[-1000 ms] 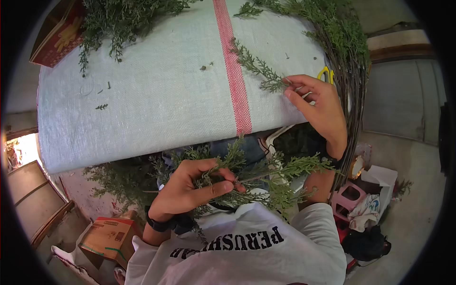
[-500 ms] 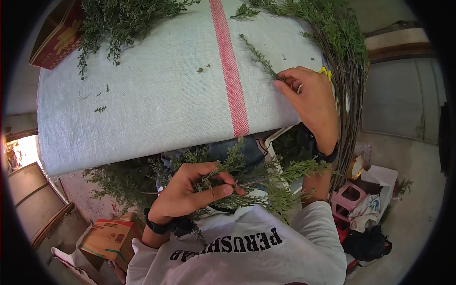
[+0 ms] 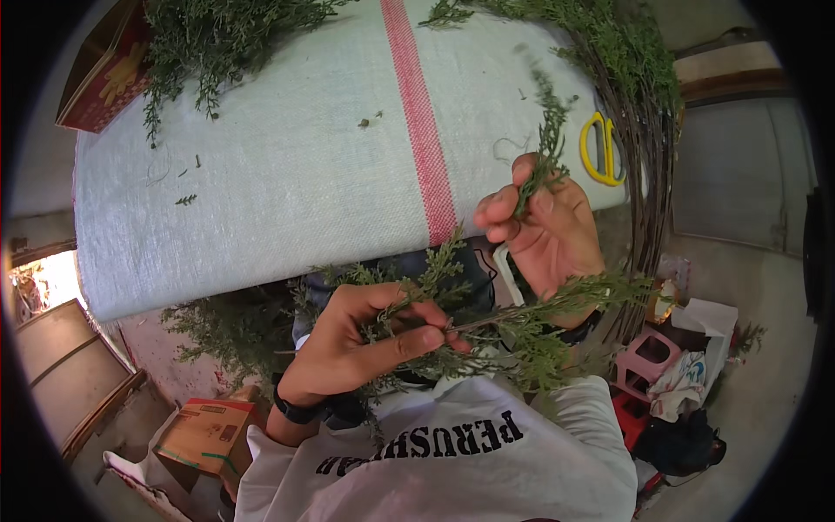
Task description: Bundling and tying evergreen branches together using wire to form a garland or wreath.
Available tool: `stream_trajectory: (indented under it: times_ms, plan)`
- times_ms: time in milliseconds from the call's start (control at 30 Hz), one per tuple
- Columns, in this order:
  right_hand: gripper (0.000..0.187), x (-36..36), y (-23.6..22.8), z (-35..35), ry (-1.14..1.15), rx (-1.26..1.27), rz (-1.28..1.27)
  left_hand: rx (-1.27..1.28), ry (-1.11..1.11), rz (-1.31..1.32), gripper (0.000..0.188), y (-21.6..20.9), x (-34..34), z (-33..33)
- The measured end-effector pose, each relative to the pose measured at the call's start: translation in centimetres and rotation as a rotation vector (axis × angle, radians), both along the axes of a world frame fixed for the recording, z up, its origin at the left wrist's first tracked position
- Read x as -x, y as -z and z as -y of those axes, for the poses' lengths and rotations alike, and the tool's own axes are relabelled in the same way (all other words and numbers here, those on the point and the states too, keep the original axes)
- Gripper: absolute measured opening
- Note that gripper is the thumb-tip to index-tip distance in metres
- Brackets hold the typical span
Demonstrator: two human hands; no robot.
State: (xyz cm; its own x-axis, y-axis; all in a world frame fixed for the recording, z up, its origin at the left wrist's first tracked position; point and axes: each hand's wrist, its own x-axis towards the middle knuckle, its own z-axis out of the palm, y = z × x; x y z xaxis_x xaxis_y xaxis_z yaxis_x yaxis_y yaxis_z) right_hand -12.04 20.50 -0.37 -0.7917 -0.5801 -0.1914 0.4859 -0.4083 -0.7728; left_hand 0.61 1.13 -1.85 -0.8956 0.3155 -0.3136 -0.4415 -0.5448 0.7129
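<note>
My left hand point(image 3: 370, 344) pinches the stem of a leafy green branch point(image 3: 539, 326) in front of my shirt, its foliage fanning out on both sides. A smaller green sprig point(image 3: 550, 130) stands upright between the thumb and fingers of my right hand point(image 3: 552, 217), palm turned up, over the near right edge of the table. White woven sheeting point(image 3: 261, 191) with a red stripe covers that table. Close beyond the right hand lie scissors with yellow handles point(image 3: 600, 150). A bundle of long-stemmed branches point(image 3: 639, 165) hangs over the table's right side.
Another heap of greenery point(image 3: 235, 43) lies at the far left, beside a red box point(image 3: 109, 74). Leaf scraps point(image 3: 186, 200) dot the sheeting. A cardboard box point(image 3: 204, 435) stands low at left; a pink plastic stool point(image 3: 644, 357) and a dark bag point(image 3: 678, 444) are at lower right.
My right hand has drawn back toward me and turned palm up, the sprig now upright. The yellow scissor handles have come into full view. My left hand keeps its grip.
</note>
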Motion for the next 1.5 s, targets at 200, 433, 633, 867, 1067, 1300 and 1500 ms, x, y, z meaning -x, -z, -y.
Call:
stream_trajectory:
  times_ms: [200,433,633,867,1067,1300,1500]
  plan:
    - [0.021,-2.0,1.4,0.6,-0.025,0.010,-0.058,0.066,-0.090,-0.053,0.011,0.0,0.1,-0.6]
    - [0.020,-3.5,2.1,1.8,-0.009,0.003,-0.049,0.083,-0.123,-0.072,0.012,0.0,-0.2,-0.4]
    - [0.017,-3.7,2.6,1.7,-0.123,0.073,-0.123,0.102,-0.139,-0.074,0.012,-0.2,-0.2,-0.4]
    - [0.021,-3.6,2.8,1.6,-0.123,0.084,-0.096,0.135,-0.163,-0.086,0.012,-0.1,-0.4,-0.2]
    - [0.017,-3.5,2.9,2.0,-0.162,0.077,-0.167,0.107,-0.166,-0.057,0.011,0.5,-0.7,-0.2]
    - [0.017,-4.2,3.9,1.9,-0.122,0.114,-0.142,0.143,-0.133,-0.038,0.011,0.7,-0.8,0.1]
    - [0.018,-4.5,4.1,2.1,-0.079,0.091,-0.218,0.147,-0.095,-0.038,0.013,0.7,-0.6,0.7]
